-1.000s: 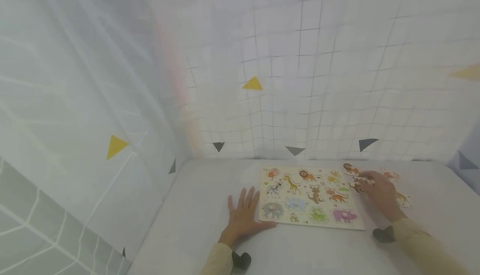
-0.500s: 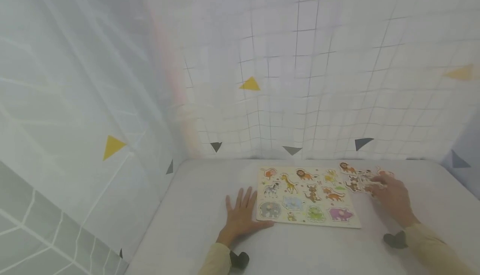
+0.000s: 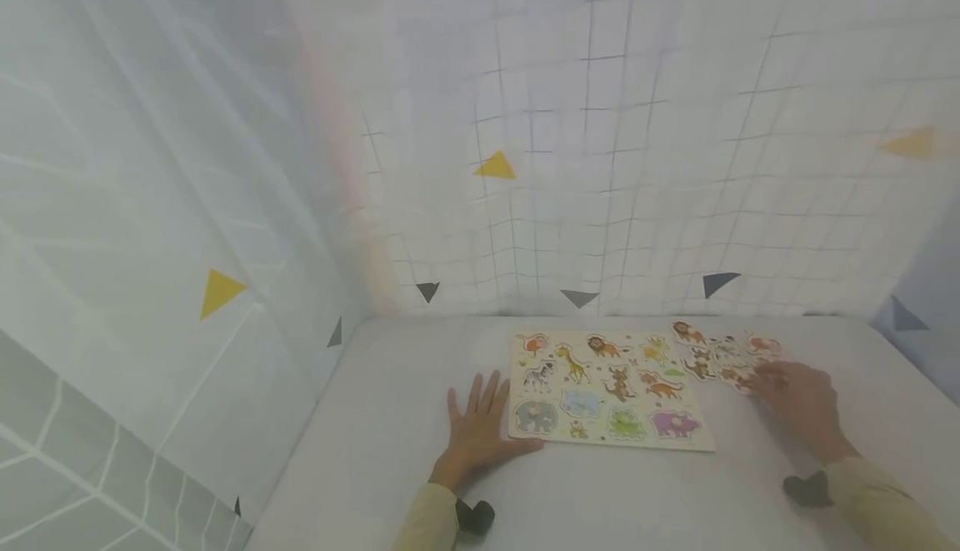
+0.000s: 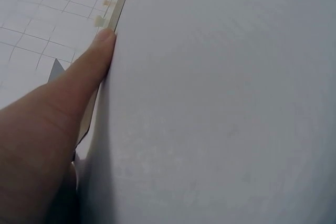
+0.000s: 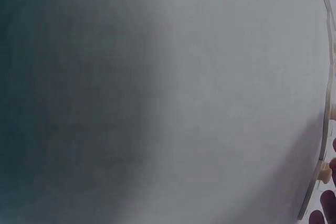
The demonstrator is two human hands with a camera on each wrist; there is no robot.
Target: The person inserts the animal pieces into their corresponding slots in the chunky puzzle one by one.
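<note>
My left hand (image 3: 477,434) lies spread on the table, its thumb along the front left corner of the animal puzzle board (image 3: 600,444); in the left wrist view the thumb (image 4: 86,69) touches the board's edge. My right hand (image 3: 802,405) is right of the board, fingers curled at an orange-brown animal puzzle piece (image 3: 735,378). In the right wrist view, its fingertips (image 5: 328,200) meet a wooden knob (image 5: 325,172). Close by lie a lion piece (image 3: 687,333), a kangaroo piece (image 3: 699,363), a zebra piece (image 3: 727,351) and a red monkey piece (image 3: 763,342).
Knobbed elephant (image 3: 536,418) and purple hippo (image 3: 676,424) pieces sit in the board's front row. The white table (image 3: 600,501) ends at a wall (image 3: 570,226) behind and a draped sheet (image 3: 292,368) on the left.
My right hand has shifted right and toward me, away from the zebra piece, which now lies beside the kangaroo piece. The giraffe piece seen earlier is hidden behind the hand. The left hand stays put.
</note>
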